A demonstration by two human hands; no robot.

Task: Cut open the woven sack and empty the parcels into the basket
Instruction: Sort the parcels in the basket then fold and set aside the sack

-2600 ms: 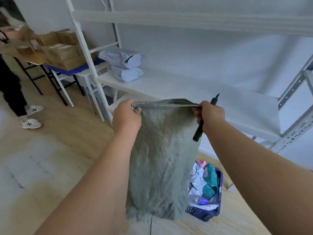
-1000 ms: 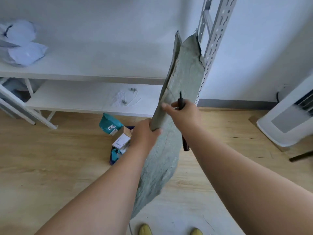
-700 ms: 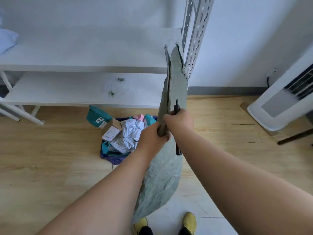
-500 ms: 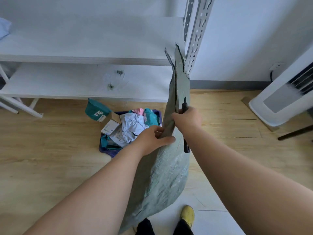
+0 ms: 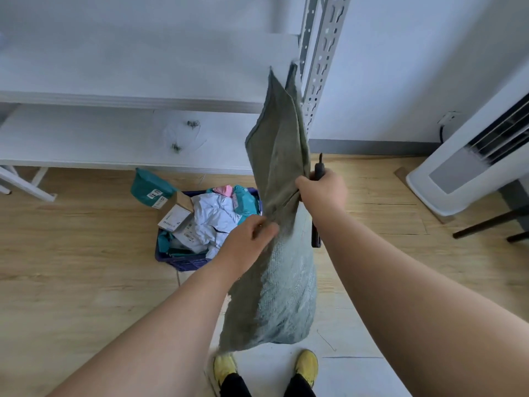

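Note:
The grey-green woven sack [image 5: 274,296] hangs limp and flat in front of me, its upper end [image 5: 279,133] folded and standing up. My right hand [image 5: 322,190] grips the sack at mid-height together with a black cutter [image 5: 317,224]. My left hand [image 5: 249,242] pinches the sack's left edge lower down. The dark blue basket [image 5: 183,260] sits on the floor to the left of the sack, heaped with white, teal and pink parcels [image 5: 217,216] and a small cardboard box [image 5: 174,214].
A teal parcel [image 5: 150,189] leans at the basket's far left corner. A white shelving rack [image 5: 128,127] with a perforated metal post [image 5: 320,61] stands behind. A white standing air unit [image 5: 472,167] is at the right. My yellow shoes [image 5: 307,365] are below on the wooden floor.
The sack has been turned from hanging spread between both hands to folded lengthwise. My left hand slid down its edge, my right hand moved slightly right, and the view tilted down to the basket.

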